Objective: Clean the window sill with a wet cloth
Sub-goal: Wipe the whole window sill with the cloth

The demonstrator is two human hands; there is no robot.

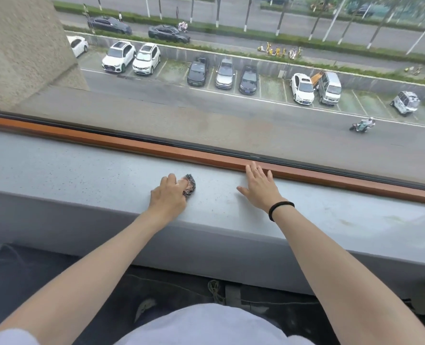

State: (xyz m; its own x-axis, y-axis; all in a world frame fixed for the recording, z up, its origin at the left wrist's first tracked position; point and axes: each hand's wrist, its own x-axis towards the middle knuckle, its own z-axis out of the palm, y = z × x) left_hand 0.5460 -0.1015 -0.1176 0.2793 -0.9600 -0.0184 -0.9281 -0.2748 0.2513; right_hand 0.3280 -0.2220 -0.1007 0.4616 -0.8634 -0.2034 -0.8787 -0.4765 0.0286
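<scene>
A pale grey speckled window sill [82,175] runs across the view below a large pane. My left hand [168,195] presses a small bunched cloth [190,185], grey and pinkish, onto the sill near its middle; most of the cloth is hidden under the fingers. My right hand [258,186] lies flat on the sill to the right of the cloth, fingers spread, fingertips close to the frame, holding nothing. A black band circles that wrist.
An orange-brown window frame [131,145] borders the sill's far edge, with the glass [231,108] behind it. The sill's front edge drops to a grey wall and dark floor [32,282]. Faint stains mark the sill at the right [355,220].
</scene>
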